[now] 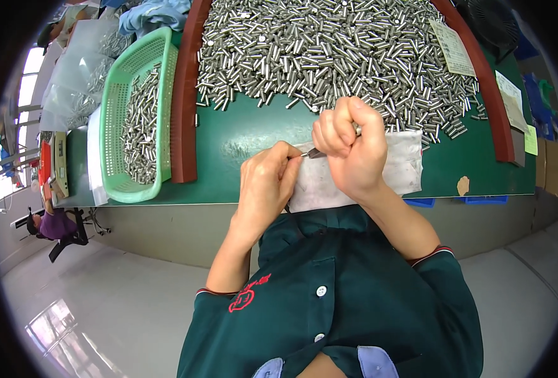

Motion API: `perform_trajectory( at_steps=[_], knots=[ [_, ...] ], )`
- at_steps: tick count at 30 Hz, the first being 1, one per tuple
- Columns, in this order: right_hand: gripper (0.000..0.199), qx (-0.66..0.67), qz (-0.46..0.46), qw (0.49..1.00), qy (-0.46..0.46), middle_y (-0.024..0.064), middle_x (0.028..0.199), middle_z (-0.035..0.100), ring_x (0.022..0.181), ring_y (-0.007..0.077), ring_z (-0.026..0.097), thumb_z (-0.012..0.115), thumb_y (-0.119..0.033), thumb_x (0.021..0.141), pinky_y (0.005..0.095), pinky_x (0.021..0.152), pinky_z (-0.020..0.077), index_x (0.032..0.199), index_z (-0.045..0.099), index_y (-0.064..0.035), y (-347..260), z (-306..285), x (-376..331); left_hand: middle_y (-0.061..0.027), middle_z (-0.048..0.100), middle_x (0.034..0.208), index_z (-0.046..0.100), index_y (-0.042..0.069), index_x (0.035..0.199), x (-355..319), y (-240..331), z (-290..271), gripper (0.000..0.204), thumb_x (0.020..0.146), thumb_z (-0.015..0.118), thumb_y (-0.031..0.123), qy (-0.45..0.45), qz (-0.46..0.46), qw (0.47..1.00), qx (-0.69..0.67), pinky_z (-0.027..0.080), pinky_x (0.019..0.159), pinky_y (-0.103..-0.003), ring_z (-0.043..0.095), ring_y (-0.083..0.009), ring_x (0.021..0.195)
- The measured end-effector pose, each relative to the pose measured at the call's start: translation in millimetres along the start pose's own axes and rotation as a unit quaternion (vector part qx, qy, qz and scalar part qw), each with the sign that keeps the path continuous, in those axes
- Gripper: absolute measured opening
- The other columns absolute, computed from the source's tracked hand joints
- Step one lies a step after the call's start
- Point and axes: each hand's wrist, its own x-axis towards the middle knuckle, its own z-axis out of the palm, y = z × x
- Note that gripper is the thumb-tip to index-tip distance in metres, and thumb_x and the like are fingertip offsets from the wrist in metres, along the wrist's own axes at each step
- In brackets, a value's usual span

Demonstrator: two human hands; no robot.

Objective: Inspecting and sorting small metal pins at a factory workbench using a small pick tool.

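In front of my body, my left hand [265, 179] is closed, thumb and forefinger pinched together. What sits between those fingertips is mostly hidden. My right hand [356, 148] makes a fist around a slim dark metal tool [315, 153]; its thin tip points left and meets the left fingertips. The tool's kind cannot be made out. Both hands are above a stained white cloth [402, 165] on the green tabletop [219, 164]. Just beyond them spreads a large heap of short shiny metal pins [329, 53].
Dark red rails [186, 126] flank the heap. On the left stands a green perforated basket [110, 151] of pins, beside clear bags [71, 82]. Paper slips [452, 49] lie at right, near a small tan scrap [463, 185]. Another person [58, 225] sits far left.
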Motion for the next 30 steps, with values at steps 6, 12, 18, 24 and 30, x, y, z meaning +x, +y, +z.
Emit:
perform_trajectory(
  at_steps=[6, 12, 18, 24, 30],
  knots=[
    [0.036, -0.032, 0.015, 0.999, -0.005, -0.002, 0.041, 0.025, 0.04, 0.0085, 0.017, 0.03, -0.024, 0.086, 0.0245, 0.041, 0.0177, 0.053, 0.028, -0.0113, 0.5, -3.2, 1.5, -0.0099, 0.046, 0.051, 0.053, 0.001, 0.072, -0.7, -0.6, 0.8, 0.006, 0.071, 0.059, 0.001, 0.006, -0.004, 1.0, -0.004, 0.036, 0.044, -0.033, 0.047, -0.0236, 0.045],
    [0.035, -0.018, 0.024, 1.0, -0.005, -0.0021, 0.041, 0.025, 0.039, 0.0084, 0.017, 0.03, -0.024, 0.086, 0.0244, 0.041, 0.0175, 0.053, 0.029, -0.0117, 0.7, -3.6, 2.4, -0.0096, 0.046, 0.051, 0.054, 0.001, 0.072, -1.1, -1.6, 0.8, 0.006, 0.071, 0.06, 0.001, 0.009, -0.009, 1.0, -0.006, 0.036, 0.044, -0.033, 0.047, -0.0229, 0.045],
    [0.035, -0.017, 0.021, 1.0, -0.006, -0.0021, 0.041, 0.025, 0.039, 0.0082, 0.017, 0.03, -0.024, 0.086, 0.0243, 0.041, 0.0174, 0.053, 0.029, -0.0117, 1.4, -3.4, 2.4, -0.0093, 0.045, 0.051, 0.054, 0.0, 0.072, -1.1, -2.1, 1.0, 0.006, 0.071, 0.06, 0.001, 0.006, -0.015, 1.0, -0.008, 0.035, 0.043, -0.033, 0.046, -0.0223, 0.044],
    [0.035, -0.034, 0.015, 0.999, -0.01, -0.0021, 0.041, 0.024, 0.04, 0.0082, 0.017, 0.03, -0.023, 0.086, 0.0245, 0.04, 0.0172, 0.053, 0.028, -0.0111, 2.7, -0.9, 1.7, -0.0099, 0.046, 0.051, 0.054, 0.0, 0.07, -1.2, -1.4, 1.1, 0.006, 0.071, 0.06, 0.001, 0.01, -0.012, 1.0, -0.008, 0.035, 0.043, -0.032, 0.046, -0.0224, 0.044],
    [0.037, -0.087, -0.012, 0.996, -0.024, -0.0015, 0.042, 0.024, 0.04, 0.0081, 0.018, 0.031, -0.022, 0.086, 0.0247, 0.04, 0.0176, 0.051, 0.028, -0.01, 8.7, 5.2, -0.2, -0.0117, 0.049, 0.053, 0.054, 0.0, 0.069, -0.7, -2.5, 3.1, 0.007, 0.07, 0.06, 0.001, 0.016, -0.014, 1.0, -0.022, 0.037, 0.044, -0.033, 0.048, -0.0244, 0.045]
  ],
)
